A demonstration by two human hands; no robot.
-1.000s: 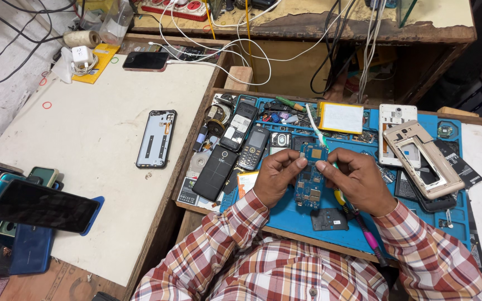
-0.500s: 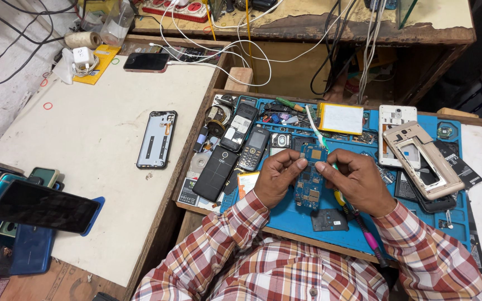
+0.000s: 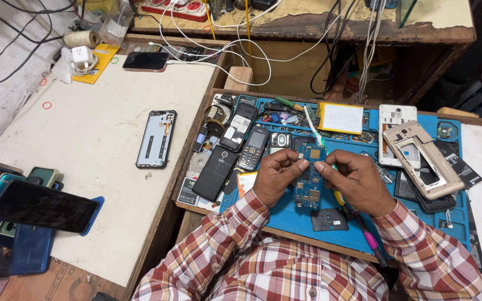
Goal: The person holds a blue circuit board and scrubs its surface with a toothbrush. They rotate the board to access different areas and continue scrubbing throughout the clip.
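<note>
A blue circuit board (image 3: 308, 184) sits between my hands over the blue work mat (image 3: 285, 214). My left hand (image 3: 275, 177) pinches its left edge with fingers closed on it; my right hand (image 3: 355, 179) pinches its upper right edge and also holds a white-tipped tool (image 3: 311, 124). Keypad phones (image 3: 254, 147), a yellow battery (image 3: 340, 118) and a beige phone frame (image 3: 423, 159) lie around.

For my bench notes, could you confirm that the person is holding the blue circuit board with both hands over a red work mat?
Not quite: the work mat is blue, not red. The head view shows the left hand and the right hand both holding the blue circuit board over it.
</note>
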